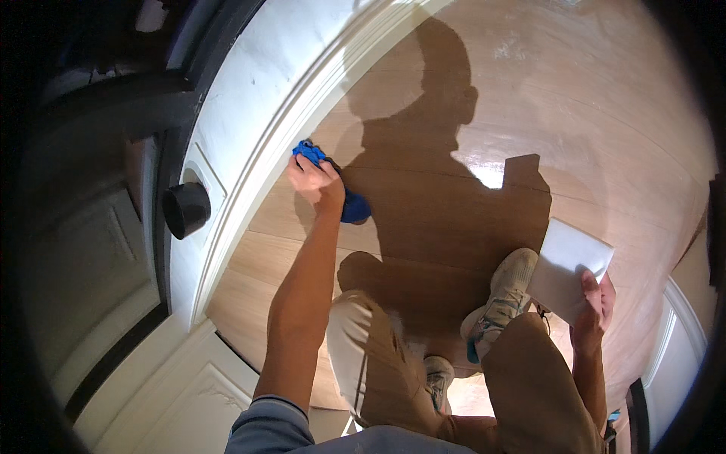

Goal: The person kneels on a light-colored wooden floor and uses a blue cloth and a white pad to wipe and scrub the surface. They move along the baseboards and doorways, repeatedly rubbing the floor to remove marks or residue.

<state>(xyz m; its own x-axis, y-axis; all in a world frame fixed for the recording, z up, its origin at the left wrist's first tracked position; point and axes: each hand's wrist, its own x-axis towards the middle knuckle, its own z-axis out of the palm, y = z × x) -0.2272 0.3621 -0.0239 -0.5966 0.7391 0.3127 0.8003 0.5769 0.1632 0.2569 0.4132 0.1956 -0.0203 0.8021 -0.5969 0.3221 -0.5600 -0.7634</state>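
Note:
My left hand point(316, 180) grips a crumpled blue cloth point(309, 150) where the wood-plank floor point(272, 249) meets the white baseboard point(295, 102). Part of the cloth hangs past the wrist on its right side. In my right hand point(594, 303), at the lower right, is a flat white rectangular block or pad point(573, 247), with the thumb on top of it and the fingers mostly hidden behind. The block is above the floor near my shoe and does not touch the cloth.
A black round pipe or cup-like fitting point(186, 210) sticks out by the white wall on the left. Beyond it are dark-framed panels point(119, 227). My knees are bent, with one shoe point(499, 301) between them and the block. White trim point(675, 323) stands at the right edge.

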